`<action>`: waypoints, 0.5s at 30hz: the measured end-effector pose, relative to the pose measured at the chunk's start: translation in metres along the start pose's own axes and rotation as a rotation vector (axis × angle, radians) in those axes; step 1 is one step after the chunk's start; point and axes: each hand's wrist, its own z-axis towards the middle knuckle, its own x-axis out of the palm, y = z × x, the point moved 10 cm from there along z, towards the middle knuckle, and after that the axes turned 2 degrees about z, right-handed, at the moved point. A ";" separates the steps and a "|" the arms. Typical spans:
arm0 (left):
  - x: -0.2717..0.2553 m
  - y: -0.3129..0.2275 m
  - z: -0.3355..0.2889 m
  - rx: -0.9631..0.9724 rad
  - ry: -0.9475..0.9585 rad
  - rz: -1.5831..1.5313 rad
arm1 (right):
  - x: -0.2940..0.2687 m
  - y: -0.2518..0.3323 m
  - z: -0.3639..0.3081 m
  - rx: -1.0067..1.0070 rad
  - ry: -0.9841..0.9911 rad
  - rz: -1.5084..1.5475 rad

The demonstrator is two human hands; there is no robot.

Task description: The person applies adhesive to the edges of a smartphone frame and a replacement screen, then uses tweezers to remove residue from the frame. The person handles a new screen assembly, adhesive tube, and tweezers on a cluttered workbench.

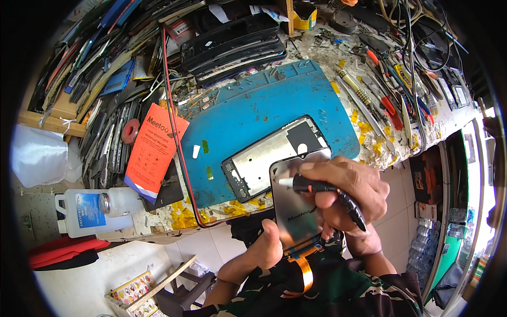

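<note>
My left hand (265, 250) grips a phone screen assembly (296, 232) by its lower left edge, thumb at the side and the other fingers hidden behind. Its silvery back faces me, and an orange flex cable (304, 272) hangs from its bottom end. Over the upper half of that panel, my right hand (359, 190) pinches a black pen-shaped tool (351, 206) with a white tip. The tip lies over the panel's back; whether it touches, I cannot tell. Just beyond, a bare phone frame (259, 164) rests slanted on the blue work mat (243, 116).
An orange packet (154, 150) lies left of the mat, below stacked phone parts (105, 132). A white plastic jug (87, 211) stands near the left bench edge. Screwdrivers and tweezers (364, 108) litter the right side. Dark phone housings (232, 45) are piled behind. A red-black cable (177, 127) crosses the mat's left side.
</note>
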 end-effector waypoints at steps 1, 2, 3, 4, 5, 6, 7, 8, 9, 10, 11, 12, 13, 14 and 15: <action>0.000 0.000 0.001 -0.003 0.003 -0.006 | 0.001 0.000 -0.001 -0.006 0.009 0.028; 0.000 -0.001 0.001 -0.001 0.005 -0.008 | 0.002 0.002 -0.001 -0.031 0.019 0.044; 0.001 -0.001 0.002 0.000 0.013 -0.008 | 0.004 0.002 -0.004 -0.013 0.060 0.068; 0.000 -0.002 0.002 0.002 0.021 -0.003 | 0.005 0.004 -0.006 -0.014 0.088 0.105; 0.000 -0.002 0.002 0.002 0.026 -0.003 | 0.005 0.003 -0.007 -0.036 0.077 0.135; 0.000 -0.002 0.003 0.001 0.027 -0.006 | 0.007 0.003 -0.009 -0.027 0.102 0.126; -0.001 -0.002 0.003 0.004 0.023 -0.003 | 0.008 0.003 -0.011 -0.018 0.122 0.124; -0.001 -0.002 0.003 0.002 0.024 -0.005 | 0.010 0.002 -0.012 -0.001 0.149 0.118; -0.001 -0.002 0.003 0.003 0.025 -0.006 | 0.010 0.003 -0.013 -0.013 0.153 0.112; -0.001 -0.002 0.003 0.001 0.025 -0.006 | 0.010 0.003 -0.014 -0.018 0.164 0.103; -0.001 -0.003 0.002 0.001 0.023 -0.005 | 0.011 0.004 -0.014 -0.023 0.175 0.093; -0.002 -0.003 0.003 0.001 0.023 -0.006 | 0.011 0.003 -0.014 -0.018 0.181 0.092; -0.001 -0.003 0.002 0.002 0.023 -0.009 | 0.012 0.002 -0.014 -0.013 0.188 0.091; -0.001 -0.003 0.002 0.002 0.023 -0.007 | 0.013 0.001 -0.014 -0.008 0.195 0.091; -0.002 -0.003 0.002 0.002 0.021 -0.008 | 0.013 0.001 -0.014 -0.008 0.189 0.089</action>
